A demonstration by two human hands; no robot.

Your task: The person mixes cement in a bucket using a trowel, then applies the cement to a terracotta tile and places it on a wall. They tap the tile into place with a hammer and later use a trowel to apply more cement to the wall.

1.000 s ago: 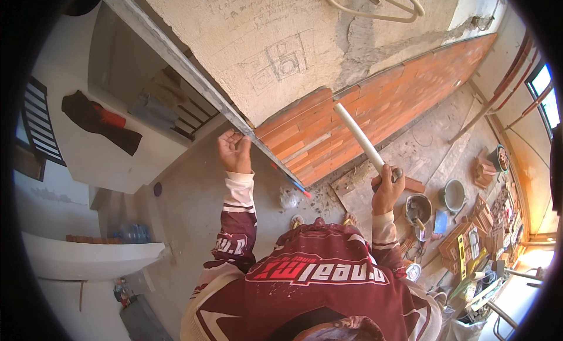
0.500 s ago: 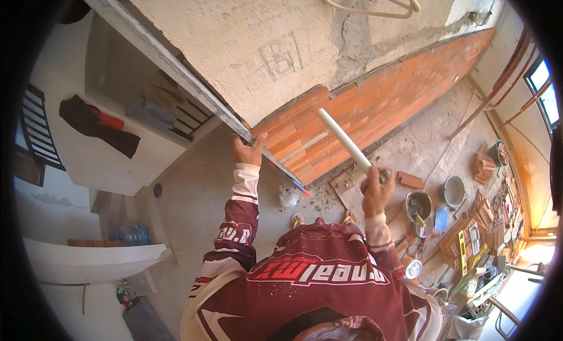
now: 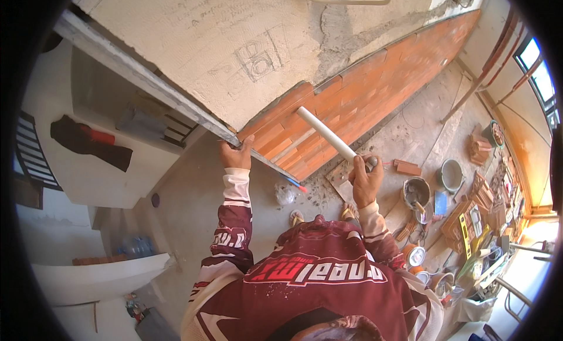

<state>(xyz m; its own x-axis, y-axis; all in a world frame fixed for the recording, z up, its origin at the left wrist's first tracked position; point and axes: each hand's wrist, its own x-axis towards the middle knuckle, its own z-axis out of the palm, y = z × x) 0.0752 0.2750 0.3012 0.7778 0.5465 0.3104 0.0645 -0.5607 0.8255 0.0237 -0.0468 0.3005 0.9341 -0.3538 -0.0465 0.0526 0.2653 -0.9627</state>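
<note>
My left hand point(image 3: 237, 155) is closed on the lower part of a long grey straight bar point(image 3: 141, 73), which runs along the vertical edge of the wall. In my right hand point(image 3: 366, 181) is a white pipe point(image 3: 327, 133), gripped near its lower end. The pipe slants up and left in front of reddish-orange brick tiles point(image 3: 375, 77) laid on the lower wall. Above them is rough beige plaster point(image 3: 199, 41) with pencil marks. I cannot tell whether the pipe's far end touches the tiles.
On the right floor stand a mortar bucket point(image 3: 416, 191), a grey bucket point(image 3: 451, 175), stacked tiles point(image 3: 480, 148) and a yellow spirit level point(image 3: 464, 230). A clear plastic bag point(image 3: 285, 194) lies near my feet. Reddish poles point(image 3: 478, 83) lean at right; dark clothing point(image 3: 88, 142) hangs at left.
The wall, bar and floor things have shifted slightly left in the view. My right hand and the pipe have also shifted left; both hands keep their holds.
</note>
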